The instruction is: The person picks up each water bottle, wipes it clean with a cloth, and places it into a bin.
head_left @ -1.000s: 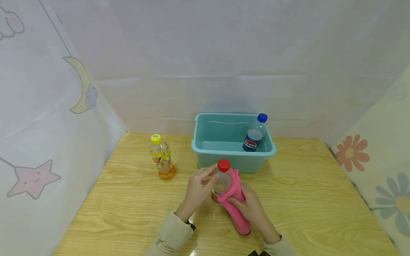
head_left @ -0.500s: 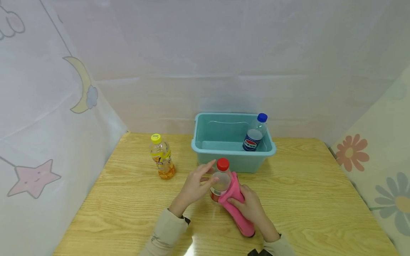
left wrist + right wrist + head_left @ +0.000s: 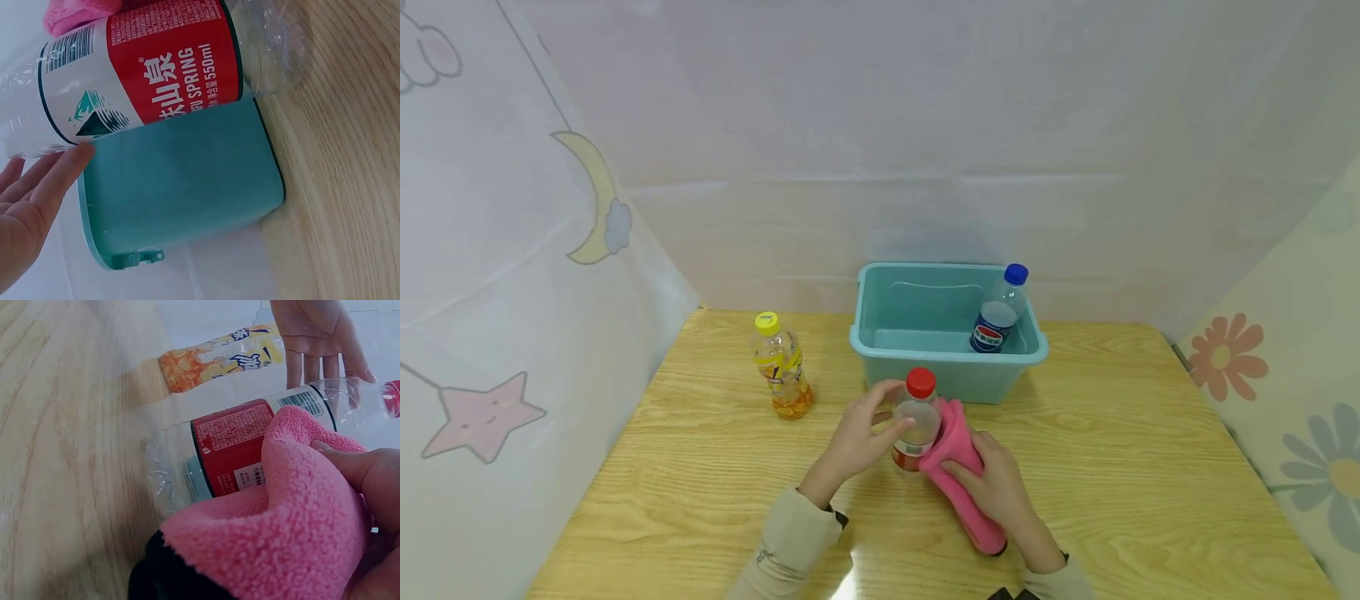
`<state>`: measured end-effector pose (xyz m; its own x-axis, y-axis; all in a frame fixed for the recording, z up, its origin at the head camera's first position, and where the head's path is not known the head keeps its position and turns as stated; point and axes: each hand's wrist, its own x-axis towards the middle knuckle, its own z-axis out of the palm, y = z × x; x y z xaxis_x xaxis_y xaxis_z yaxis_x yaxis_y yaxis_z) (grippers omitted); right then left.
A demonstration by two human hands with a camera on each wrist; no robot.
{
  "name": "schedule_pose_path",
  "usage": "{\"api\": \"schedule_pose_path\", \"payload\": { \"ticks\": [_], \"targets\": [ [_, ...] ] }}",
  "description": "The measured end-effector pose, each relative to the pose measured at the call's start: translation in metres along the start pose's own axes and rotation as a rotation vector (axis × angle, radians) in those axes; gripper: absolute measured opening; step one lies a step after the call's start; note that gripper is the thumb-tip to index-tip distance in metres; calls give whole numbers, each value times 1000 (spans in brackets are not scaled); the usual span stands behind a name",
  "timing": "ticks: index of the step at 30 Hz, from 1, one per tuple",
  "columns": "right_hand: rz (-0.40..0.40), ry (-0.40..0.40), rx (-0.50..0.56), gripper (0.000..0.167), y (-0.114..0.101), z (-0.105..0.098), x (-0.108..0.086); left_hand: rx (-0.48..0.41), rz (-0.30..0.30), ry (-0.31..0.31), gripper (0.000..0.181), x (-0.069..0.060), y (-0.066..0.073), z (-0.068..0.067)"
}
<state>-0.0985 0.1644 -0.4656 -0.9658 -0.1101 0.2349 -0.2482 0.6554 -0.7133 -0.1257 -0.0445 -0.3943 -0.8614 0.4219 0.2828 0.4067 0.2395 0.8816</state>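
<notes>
At the far left of the frame we see a pale wall cloth printed with a moon [image 3: 593, 200] and, lower down, a pink star [image 3: 485, 417]. Moving right, left of centre, a yellow-capped bottle [image 3: 782, 367] stands upright on the wooden table [image 3: 1150, 467], with some orange showing at its bottom.

Next, in the lower middle, comes the left hand [image 3: 853, 437], reaching out of a beige sleeve [image 3: 793, 533]. Its fingers are fairly straight and spread about the upper part of the red-capped bottle [image 3: 916, 425]; we see no clenched grip, only fingertips at the plastic. That bottle is roughly upright just below the centre of the frame, in front of the blue-green tub [image 3: 977, 379] (the left wrist view shows its red and white label large). Inside the tub, on its right side, a blue-capped bottle [image 3: 997, 315] leans.

To the right of the red-capped bottle, the pink fleece [image 3: 953, 446] slants toward the lower right, its upper end close against the label; we cannot tell how firmly they touch. The right hand [image 3: 996, 483] grips the fleece, thumb on top.

At the far right we find a red flower [image 3: 1227, 357] and a grey-blue flower [image 3: 1330, 479] printed on the cloth.
</notes>
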Motion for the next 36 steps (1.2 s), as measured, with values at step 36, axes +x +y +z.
{"api": "schedule_pose_path", "payload": {
  "ticks": [36],
  "targets": [
    [-131,253,47,46,-37,-27,1,84,72,161,30,-1,-1,11]
  ]
}}
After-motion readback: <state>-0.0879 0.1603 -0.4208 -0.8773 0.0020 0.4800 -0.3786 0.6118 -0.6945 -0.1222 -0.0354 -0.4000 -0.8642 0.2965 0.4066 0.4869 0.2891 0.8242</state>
